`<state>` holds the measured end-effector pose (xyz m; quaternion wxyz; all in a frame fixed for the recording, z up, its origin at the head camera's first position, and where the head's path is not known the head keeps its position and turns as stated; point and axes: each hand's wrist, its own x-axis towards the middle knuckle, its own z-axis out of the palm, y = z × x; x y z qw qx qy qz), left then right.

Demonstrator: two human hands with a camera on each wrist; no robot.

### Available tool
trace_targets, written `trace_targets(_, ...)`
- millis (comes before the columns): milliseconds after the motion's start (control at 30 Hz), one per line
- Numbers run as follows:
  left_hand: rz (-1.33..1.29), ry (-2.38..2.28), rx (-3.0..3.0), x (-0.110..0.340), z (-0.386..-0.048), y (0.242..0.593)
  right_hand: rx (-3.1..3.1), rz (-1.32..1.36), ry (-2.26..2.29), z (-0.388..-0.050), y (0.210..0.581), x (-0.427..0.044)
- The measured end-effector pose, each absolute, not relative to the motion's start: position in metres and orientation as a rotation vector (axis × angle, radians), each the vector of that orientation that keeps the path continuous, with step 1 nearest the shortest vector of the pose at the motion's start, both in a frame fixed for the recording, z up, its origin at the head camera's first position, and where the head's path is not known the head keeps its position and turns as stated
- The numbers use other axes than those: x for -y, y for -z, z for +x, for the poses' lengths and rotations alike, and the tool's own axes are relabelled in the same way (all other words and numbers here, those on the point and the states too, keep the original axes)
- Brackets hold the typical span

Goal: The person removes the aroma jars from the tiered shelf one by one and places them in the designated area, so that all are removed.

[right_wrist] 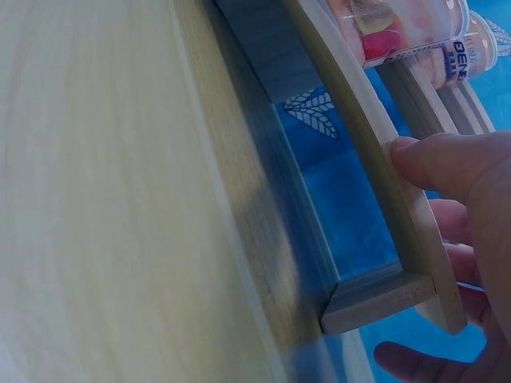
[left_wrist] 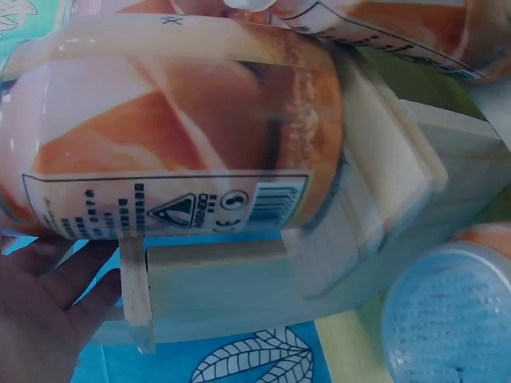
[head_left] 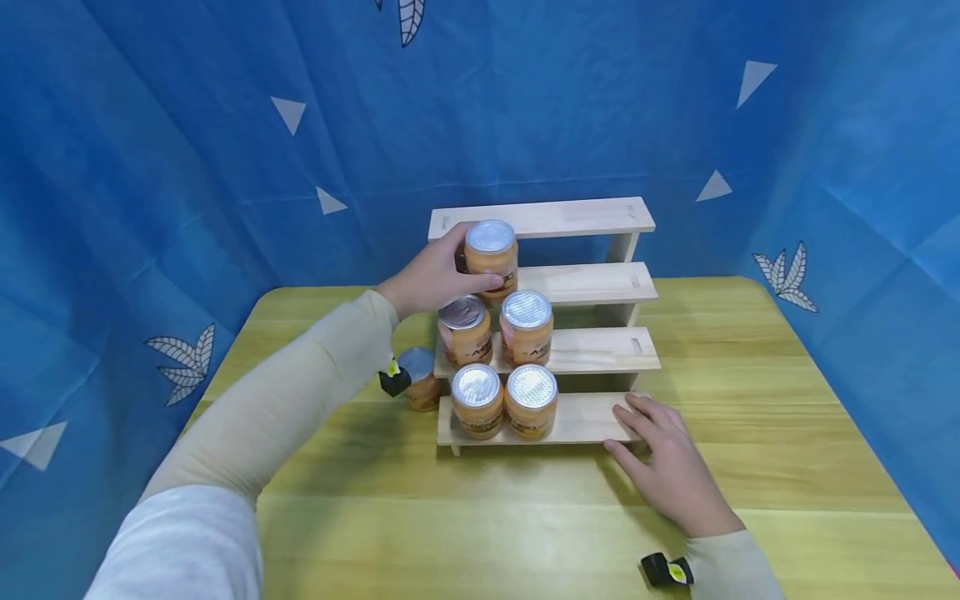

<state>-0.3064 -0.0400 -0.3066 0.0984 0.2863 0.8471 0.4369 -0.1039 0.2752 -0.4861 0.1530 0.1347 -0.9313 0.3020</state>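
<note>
- Here's the orange-and-pink cylindrical jar with a ribbed silver lid (head_left: 491,260), at ten o'clock on the four-tier pale wooden rack (head_left: 588,284), over the third step up; whether its base touches wood, I can't tell.
- The left hand (head_left: 437,279) comes in from nine o'clock, thumb and fingers clamped round that jar.
- Danger! A slack grip or a tilted base could tip it onto the two matching jars (head_left: 527,332) on the second step, between five and seven o'clock of it.
- The right hand (head_left: 663,458) sits between four and five o'clock, fingers apart, resting on the lowest step's end; too hard a push there could, I'd judge, skew the rack.
- Two more matching jars (head_left: 532,402) stand side by side on that lowest step; lids and labels hide what's inside them all.
- At eight o'clock, a lone matching jar (head_left: 422,390) stands on the yellowish wooden table (head_left: 360,533), near the black wrist camera (head_left: 394,380): a dropped wrist could knock it.
</note>
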Motion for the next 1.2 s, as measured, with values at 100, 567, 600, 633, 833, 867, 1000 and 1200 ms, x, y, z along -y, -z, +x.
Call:
trace_targets(100,0.861,-1.295,-2.52,0.04,-0.305,0.305,2.667,0.381,-0.853,-0.105,0.486,-0.278)
trace_targets(567,0.771,-1.288,-2.628,0.068,-0.3,0.305,2.673,0.395,-0.874,-0.105,0.491,-0.276)
trace_targets(600,0.75,-1.29,-2.637,0.073,-0.298,0.306,2.673,0.407,-0.879,-0.106,0.492,-0.275)
trace_targets(633,0.73,-1.287,-2.644,0.077,-0.297,0.307,2.672,0.417,-0.883,-0.106,0.492,-0.273)
trace_targets(833,0.755,-1.288,-2.65,0.086,-0.296,0.306,2.656,0.41,-0.89,-0.107,0.491,-0.27)
trace_targets(867,0.765,-1.289,-2.651,0.086,-0.296,0.305,2.659,0.403,-0.891,-0.107,0.491,-0.271)
trace_targets(1000,0.772,-1.29,-2.647,0.085,-0.297,0.302,2.668,0.379,-0.896,-0.105,0.488,-0.273)
trace_targets(1200,0.742,-1.305,-2.641,0.087,-0.297,0.302,2.655,0.376,-0.876,-0.104,0.488,-0.275)
